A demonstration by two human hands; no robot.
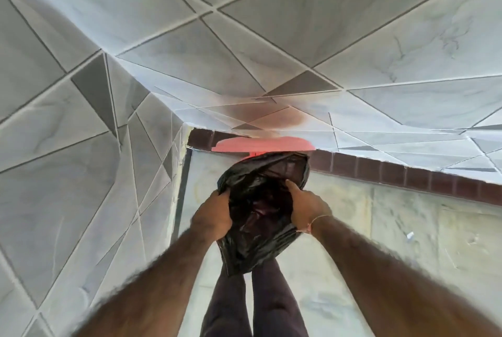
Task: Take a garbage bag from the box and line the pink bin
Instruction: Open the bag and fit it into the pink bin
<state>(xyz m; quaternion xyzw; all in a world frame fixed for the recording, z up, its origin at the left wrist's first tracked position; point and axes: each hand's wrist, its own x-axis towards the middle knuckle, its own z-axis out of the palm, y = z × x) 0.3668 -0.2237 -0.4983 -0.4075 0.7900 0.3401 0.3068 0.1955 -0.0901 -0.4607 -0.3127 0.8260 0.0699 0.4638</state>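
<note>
A black garbage bag (pixel 260 206) hangs in front of me with its mouth pulled wide. My left hand (pixel 213 217) grips the bag's left edge and my right hand (pixel 307 207) grips its right edge, fingers tucked inside the opening. Just beyond the bag, the pink bin (pixel 263 144) stands on the floor in the corner; only its raised pink lid and a strip of its rim show above the bag. The bag covers the bin's body. The box of bags is not in view.
Tiled walls (pixel 81 173) close in at the left and behind the bin, with a dark brown skirting strip (pixel 407 173) along the base. My legs (pixel 255 298) stand on the pale marble floor (pixel 407 228) right below the bag.
</note>
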